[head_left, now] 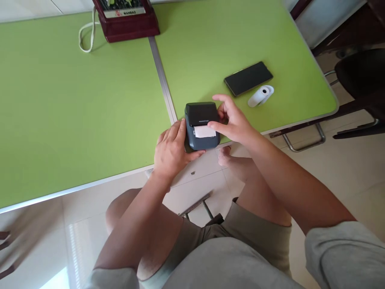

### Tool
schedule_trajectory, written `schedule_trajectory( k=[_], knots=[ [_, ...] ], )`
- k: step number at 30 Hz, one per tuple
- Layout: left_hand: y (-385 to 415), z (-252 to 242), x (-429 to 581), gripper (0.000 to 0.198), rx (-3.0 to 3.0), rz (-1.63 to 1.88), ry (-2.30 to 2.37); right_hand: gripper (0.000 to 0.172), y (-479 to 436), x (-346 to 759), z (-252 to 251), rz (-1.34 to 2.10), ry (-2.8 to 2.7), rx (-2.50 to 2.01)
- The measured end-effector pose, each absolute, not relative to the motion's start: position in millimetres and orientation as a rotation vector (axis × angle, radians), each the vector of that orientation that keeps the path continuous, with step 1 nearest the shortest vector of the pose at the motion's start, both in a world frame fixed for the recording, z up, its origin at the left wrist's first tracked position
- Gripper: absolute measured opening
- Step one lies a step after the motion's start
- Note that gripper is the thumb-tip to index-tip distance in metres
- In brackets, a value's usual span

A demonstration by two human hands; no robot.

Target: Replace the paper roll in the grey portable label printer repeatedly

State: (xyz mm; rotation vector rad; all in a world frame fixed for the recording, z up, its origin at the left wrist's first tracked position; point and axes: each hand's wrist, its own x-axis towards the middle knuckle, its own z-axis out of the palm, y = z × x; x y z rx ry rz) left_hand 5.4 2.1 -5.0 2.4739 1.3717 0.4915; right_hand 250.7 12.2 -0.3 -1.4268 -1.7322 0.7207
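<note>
A small dark receipt printer [202,110] rests at the front edge of the green table, with a short strip of white paper [205,131] sticking out of its front. My left hand [173,150] is wrapped round the printer's left side, its thumb along the front. My right hand [233,120] grips the right side. Its thumb lies at the right end of the paper strip, the index finger stretches out past the back corner, and the other fingers curl against the side, partly hidden.
Beyond my right hand lie a black smartphone [248,78] and a small white paper roll [259,96]. A dark red display stand [129,26] with a white cord [87,38] stands at the back. A metal strip [162,78] divides the green table [90,104]. Dark chairs [361,74] stand at right.
</note>
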Motion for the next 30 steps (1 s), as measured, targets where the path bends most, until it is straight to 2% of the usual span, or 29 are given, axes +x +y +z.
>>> schedule_trajectory(
  k=[6, 9, 14, 23, 27, 30],
  knots=[
    [1.1, -8.5, 6.8, 0.118, 2.536, 0.534, 1.341, 0.034, 17.9, 237.6, 39.4, 0.596, -1.668, -1.481],
    [0.7, -10.0, 6.5, 0.115, 2.553, 0.544, 1.333, 0.023, 23.9, 233.3, 49.3, 0.513, -1.656, -1.506],
    [-0.7, -9.5, 6.2, 0.109, 2.558, 0.523, 1.328, 0.008, 35.7, 230.8, 50.3, 0.334, -2.047, -1.602],
    [-0.8, -4.8, 6.0, 0.108, 2.549, 0.468, 1.321, 0.029, 70.5, 234.2, 60.9, 0.525, -2.415, -1.627],
    [-1.4, -3.9, 6.7, 0.106, 2.562, 0.48, 1.318, 0.053, 45.4, 245.3, 73.3, 0.776, -2.14, -1.59],
    [-1.6, -4.4, 7.3, 0.107, 2.572, 0.484, 1.317, 0.059, 20.5, 259.9, 58.5, 1.035, -1.63, -1.454]
  ],
)
